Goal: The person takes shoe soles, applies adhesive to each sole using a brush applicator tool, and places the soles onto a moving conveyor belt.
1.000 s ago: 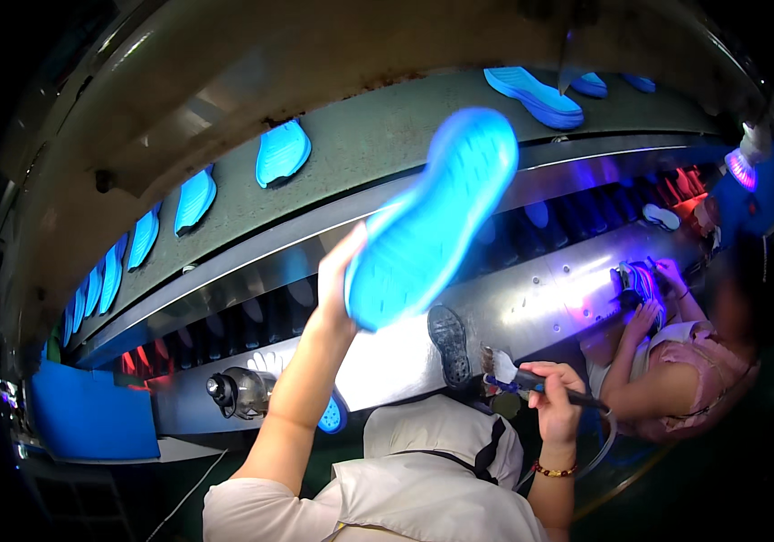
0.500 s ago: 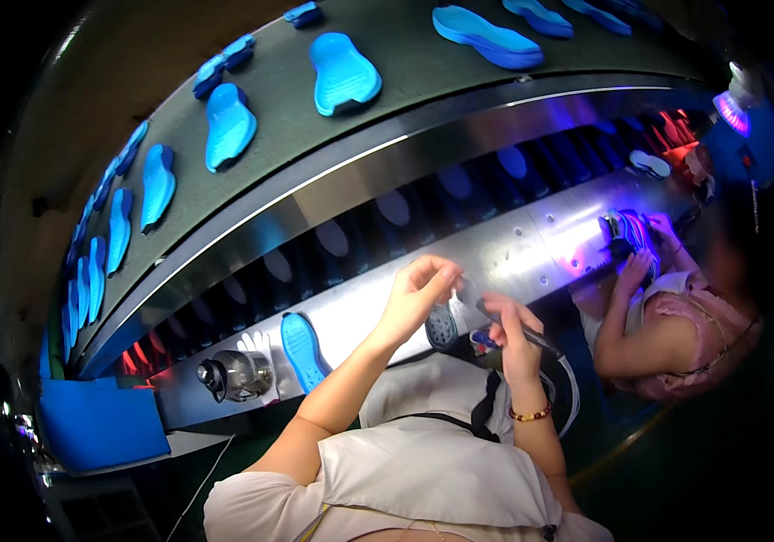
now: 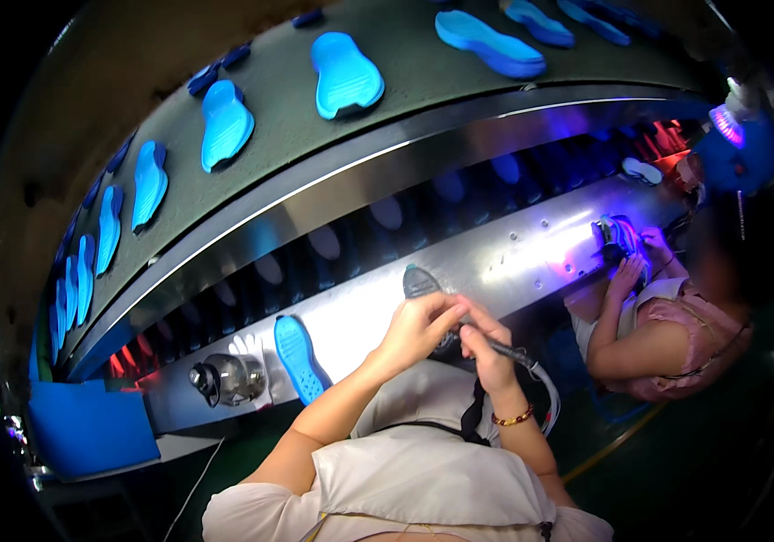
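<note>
My left hand [image 3: 417,332] is curled, its fingertips brought together over a dark grey shoe sole [image 3: 420,282]. The sole's far end shows beyond my knuckles, and its middle is hidden beneath the hand. Anything pinched in those fingers cannot be made out. Close on the right, my right hand [image 3: 488,354] is closed around a dark pen-shaped tool [image 3: 511,352] with a cable trailing from its back end. The tool's front end is hidden between the two hands. Left of my left forearm, a bright blue sole [image 3: 298,358] lies on the metal bench [image 3: 351,330].
Beyond the bench, a belt [image 3: 283,144] carries several blue soles [image 3: 348,74] behind a metal rail [image 3: 314,191]. A dark clear bottle [image 3: 231,378] and white glove [image 3: 249,348] are left, near a blue box [image 3: 89,429]. A co-worker [image 3: 676,334] sits at right.
My left hand has moved down toward me, uncovering the grey sole's far end. My right hand has shifted left and closer to it. The belt soles at left have moved slightly within the view.
</note>
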Available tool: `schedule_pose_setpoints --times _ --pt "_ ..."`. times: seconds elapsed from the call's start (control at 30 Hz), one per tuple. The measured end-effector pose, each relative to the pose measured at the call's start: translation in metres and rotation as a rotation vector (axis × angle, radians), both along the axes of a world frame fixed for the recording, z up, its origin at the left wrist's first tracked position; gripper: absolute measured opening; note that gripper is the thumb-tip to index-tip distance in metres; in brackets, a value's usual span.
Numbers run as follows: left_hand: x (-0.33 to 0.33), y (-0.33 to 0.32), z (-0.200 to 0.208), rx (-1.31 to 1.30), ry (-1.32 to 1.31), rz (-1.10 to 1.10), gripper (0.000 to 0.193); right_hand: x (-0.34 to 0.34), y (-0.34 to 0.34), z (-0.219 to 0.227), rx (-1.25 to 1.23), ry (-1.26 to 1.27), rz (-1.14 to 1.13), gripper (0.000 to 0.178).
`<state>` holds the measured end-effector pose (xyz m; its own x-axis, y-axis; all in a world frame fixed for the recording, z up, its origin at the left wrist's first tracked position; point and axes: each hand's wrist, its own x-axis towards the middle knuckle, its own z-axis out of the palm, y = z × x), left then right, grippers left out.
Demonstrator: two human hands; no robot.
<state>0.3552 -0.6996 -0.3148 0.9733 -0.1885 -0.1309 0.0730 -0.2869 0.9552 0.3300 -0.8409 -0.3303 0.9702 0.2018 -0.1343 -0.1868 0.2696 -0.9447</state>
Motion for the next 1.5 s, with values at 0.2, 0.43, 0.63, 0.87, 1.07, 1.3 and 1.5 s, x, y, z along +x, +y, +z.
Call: schedule_pose_setpoints --times 0.2,0.43,0.63,0.87,1.07,1.3,1.5 --pt "-0.001 0.015 0.020 0.234 -0.241 -0.174 0.016 0.000 0.000 0.006 -0.322 -0.425 -0.012 0.038" --pt "0.004 0.032 0.032 0.374 -0.435 -0.326 0.016 -0.008 0.002 0.010 -0.436 -0.461 0.057 0.038" --pt "0.003 0.033 0.020 0.218 -0.405 -0.210 0.002 -0.007 -0.001 0.000 -0.473 -0.526 -0.029 0.042" --pt "-0.006 0.048 -0.002 0.086 -0.210 0.161 0.011 -0.001 -0.002 0.016 -0.543 -0.520 0.116 0.050" --pt "-0.013 0.029 -0.005 0.054 -0.133 0.009 0.011 -0.007 -0.002 0.006 -0.657 -0.719 0.031 0.053" --pt "-0.008 0.024 -0.005 0.018 -0.103 -0.042 0.008 -0.009 -0.012 0.010 -0.727 -0.702 0.084 0.058" --pt "0.002 0.038 -0.003 -0.018 -0.235 0.064 0.010 -0.009 -0.014 0.014 -0.768 -0.718 0.074 0.061"
